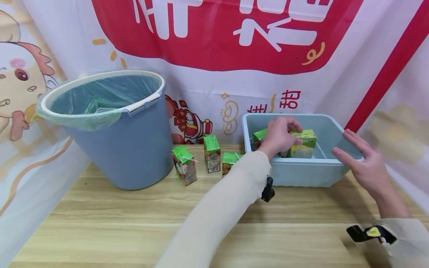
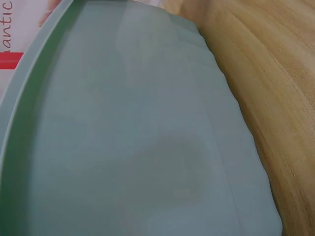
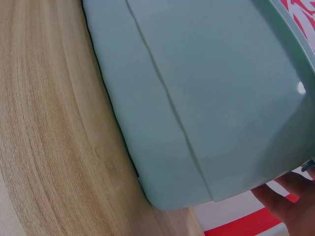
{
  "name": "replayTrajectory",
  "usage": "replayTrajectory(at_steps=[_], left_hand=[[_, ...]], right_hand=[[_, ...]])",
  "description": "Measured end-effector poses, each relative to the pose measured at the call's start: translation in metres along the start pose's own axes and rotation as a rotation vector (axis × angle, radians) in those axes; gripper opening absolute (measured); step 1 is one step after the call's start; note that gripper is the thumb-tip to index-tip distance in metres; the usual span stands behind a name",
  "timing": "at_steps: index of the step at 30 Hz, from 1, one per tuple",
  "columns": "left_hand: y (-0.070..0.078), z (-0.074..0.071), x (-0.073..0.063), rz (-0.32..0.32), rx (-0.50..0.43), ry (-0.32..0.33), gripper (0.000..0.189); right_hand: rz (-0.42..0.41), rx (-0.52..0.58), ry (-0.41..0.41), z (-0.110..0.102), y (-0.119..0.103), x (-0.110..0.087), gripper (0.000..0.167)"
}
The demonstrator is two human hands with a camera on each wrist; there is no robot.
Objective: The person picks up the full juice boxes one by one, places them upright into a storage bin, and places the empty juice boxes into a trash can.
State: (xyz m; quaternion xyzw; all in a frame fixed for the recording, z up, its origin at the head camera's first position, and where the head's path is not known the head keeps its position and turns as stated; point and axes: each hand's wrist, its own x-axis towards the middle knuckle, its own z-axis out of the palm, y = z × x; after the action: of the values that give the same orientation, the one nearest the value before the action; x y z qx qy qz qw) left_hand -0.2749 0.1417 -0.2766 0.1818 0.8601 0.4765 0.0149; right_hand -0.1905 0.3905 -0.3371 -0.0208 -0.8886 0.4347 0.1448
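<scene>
My left hand reaches into a light grey-blue plastic tub and pinches a yellow-green drink carton between thumb and fingers. Beside it in the tub, a green-topped carton shows partly behind the hand. At the tub's right end lies my right hand, its fingers straight along the outside of the end wall and its thumb over the front corner. Both wrist views are mostly filled by the tub's outer wall; the left hand's grip is hidden in its own.
A blue bin lined with a thin green bag stands at left. Between it and the tub are three green-topped drink cartons: one tilted, one upright, one partly behind the left sleeve. A printed cloth hangs behind the wooden table.
</scene>
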Motion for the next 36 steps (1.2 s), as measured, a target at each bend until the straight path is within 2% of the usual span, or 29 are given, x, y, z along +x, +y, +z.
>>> replayTrajectory(at_steps=[9,20,29,32,36], left_hand=[[0.001,0.001,0.002,-0.063,0.029,0.009,0.028],[0.000,0.005,0.002,-0.102,0.074,0.006,0.030],[0.000,0.011,0.006,-0.080,0.234,-0.068,0.026],[0.001,0.013,0.006,-0.086,0.239,-0.085,0.027],[0.003,0.016,0.005,-0.084,0.237,-0.074,0.031]], right_hand=[[-0.032,0.004,0.013,-0.001,0.000,0.003,0.070],[-0.008,-0.005,-0.005,0.003,-0.001,0.004,0.071],[0.009,-0.006,-0.024,0.004,-0.002,0.003,0.071],[0.012,-0.004,-0.024,0.004,-0.002,0.002,0.071],[0.004,-0.009,-0.009,0.004,0.001,0.000,0.071]])
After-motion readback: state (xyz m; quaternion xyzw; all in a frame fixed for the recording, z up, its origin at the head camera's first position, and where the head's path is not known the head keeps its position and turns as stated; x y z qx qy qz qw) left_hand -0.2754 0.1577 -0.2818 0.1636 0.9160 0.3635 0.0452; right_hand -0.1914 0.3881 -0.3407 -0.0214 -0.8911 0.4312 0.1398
